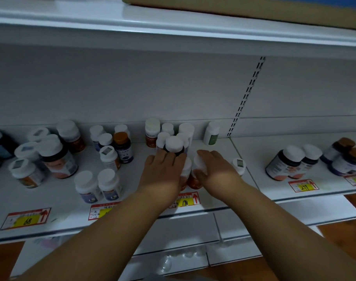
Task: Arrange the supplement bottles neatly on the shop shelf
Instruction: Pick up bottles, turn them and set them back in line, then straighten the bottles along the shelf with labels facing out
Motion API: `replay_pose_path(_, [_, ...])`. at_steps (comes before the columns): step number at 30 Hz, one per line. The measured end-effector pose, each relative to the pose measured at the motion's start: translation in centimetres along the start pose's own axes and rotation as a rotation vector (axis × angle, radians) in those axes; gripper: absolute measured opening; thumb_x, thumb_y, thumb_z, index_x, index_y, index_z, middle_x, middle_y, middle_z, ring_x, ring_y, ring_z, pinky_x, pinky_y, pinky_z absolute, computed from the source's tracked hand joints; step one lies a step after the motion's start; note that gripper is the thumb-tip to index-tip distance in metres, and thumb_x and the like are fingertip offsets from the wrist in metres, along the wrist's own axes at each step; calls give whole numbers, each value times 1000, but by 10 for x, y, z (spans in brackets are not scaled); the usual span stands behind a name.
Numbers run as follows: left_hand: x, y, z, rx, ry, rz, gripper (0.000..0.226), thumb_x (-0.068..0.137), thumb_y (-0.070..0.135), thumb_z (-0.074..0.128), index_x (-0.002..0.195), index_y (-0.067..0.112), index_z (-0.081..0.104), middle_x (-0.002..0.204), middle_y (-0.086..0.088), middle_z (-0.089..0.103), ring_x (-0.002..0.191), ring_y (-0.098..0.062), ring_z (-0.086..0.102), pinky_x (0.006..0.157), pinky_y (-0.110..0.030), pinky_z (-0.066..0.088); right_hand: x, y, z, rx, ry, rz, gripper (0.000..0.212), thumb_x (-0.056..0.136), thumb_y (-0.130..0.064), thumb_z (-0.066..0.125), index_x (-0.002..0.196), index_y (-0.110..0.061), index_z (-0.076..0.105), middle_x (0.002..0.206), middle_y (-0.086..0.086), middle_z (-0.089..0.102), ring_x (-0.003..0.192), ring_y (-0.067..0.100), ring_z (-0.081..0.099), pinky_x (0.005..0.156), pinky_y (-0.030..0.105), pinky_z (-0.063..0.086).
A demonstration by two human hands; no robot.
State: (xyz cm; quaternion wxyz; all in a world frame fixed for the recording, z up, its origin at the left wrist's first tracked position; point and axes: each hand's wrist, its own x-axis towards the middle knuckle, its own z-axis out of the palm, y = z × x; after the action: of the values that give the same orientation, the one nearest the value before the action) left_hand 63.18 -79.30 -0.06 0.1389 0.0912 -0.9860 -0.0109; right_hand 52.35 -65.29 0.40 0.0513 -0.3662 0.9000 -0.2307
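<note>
- At the far left of the white shelf (132, 179), a crowd of white-capped bottles (51, 157) stands behind a price tag marked 68 (27, 219).
- Next come 2 blue-labelled bottles (98, 186), side by side near the front edge. Behind them an amber-capped bottle (122, 147) stands among smaller ones.
- The left hand (163, 171) reaches in with its fingers (169, 159) almost straight and spread. Their tips rest against the lower body of the dark bottle (174, 146) and do not wrap it; the thumb is out of sight.
- That dark bottle stands upright at the front of a tight cluster near the back wall.
- Between the 2 hands stands a half-hidden bottle (187, 167), just behind the tag marked 198 (185, 202).
- The right hand (215, 170) grips the red bottle (194, 182) — thumb and forefinger curl round its white cap. This bottle stands near the shelf's front, just beside the half-hidden one.
- A green-labelled bottle (212, 133) stands alone by the back wall, and a small sticker-capped bottle (239, 164) stands just right of the right wrist.
- Past the slotted upright (246, 98), more bottles (284, 163) stand behind a tag marked 299 (303, 186).
</note>
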Motion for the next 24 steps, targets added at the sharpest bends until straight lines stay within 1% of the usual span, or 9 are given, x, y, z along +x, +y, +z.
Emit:
replay_pose_path(3, [-1,-1,0,-17,58,-9,55,76,42,68,122,13,60,108,-9,61,98,-34,54,79,-43,41,-3,0,-4,-18,80,-60,51,92,-32,58,138,-13,46,124,13,55,109,31,54,87,32,40])
replay_pose_path(5, [0,0,-1,-36,85,-24,61,74,48,70,123,13,59,110,-8,61,100,-33,55,83,-44,41,2,3,-16,5,186,-82,40,96,-28,53,132,-12,55,120,13,59,111,30,54,90,31,39])
replay_pose_path(7, [3,2,-3,-34,108,-43,66,74,51,70,125,12,57,111,-9,61,101,-33,55,86,-46,42,17,13,-35,40,278,-77,25,96,-23,50,115,-13,63,107,12,61,99,29,57,80,32,43])
replay_pose_path(9, [10,7,-8,-43,131,-48,62,76,52,67,123,13,56,109,-8,60,100,-32,55,87,-46,43,40,29,-53,41,299,-35,21,95,-20,49,111,-14,62,105,10,60,90,22,57,71,28,39])
replay_pose_path(13, [23,21,-18,-88,151,-43,55,81,50,60,124,17,57,111,-5,60,103,-30,54,89,-44,42,94,62,-68,-40,89,61,35,98,-29,48,132,-21,50,129,10,50,88,16,49,76,23,35])
replay_pose_path(15, [29,28,-21,-113,162,-23,52,82,49,54,123,17,58,110,-4,60,102,-30,54,88,-44,42,120,73,-66,-98,-46,62,44,98,-32,49,140,-21,43,137,14,44,103,26,54,81,27,40])
replay_pose_path(18, [39,39,-23,-145,157,-27,51,83,48,48,123,18,59,111,-2,60,103,-28,53,89,-40,39,146,85,-55,-153,-178,29,51,96,-33,54,144,-20,39,143,17,39,125,35,45,98,35,39])
replay_pose_path(19, [41,42,-22,-157,155,-36,50,83,47,49,123,17,59,110,-2,60,103,-28,53,89,-40,38,151,88,-50,-144,-193,-1,51,95,-31,57,142,-18,42,141,18,41,125,35,45,98,34,39])
replay_pose_path(24, [53,59,-18,-200,153,-93,45,85,44,54,121,17,61,109,-2,62,101,-27,55,88,-39,41,167,96,-37,-100,-102,-104,32,87,-22,66,109,-7,49,111,19,55,99,34,56,71,30,35])
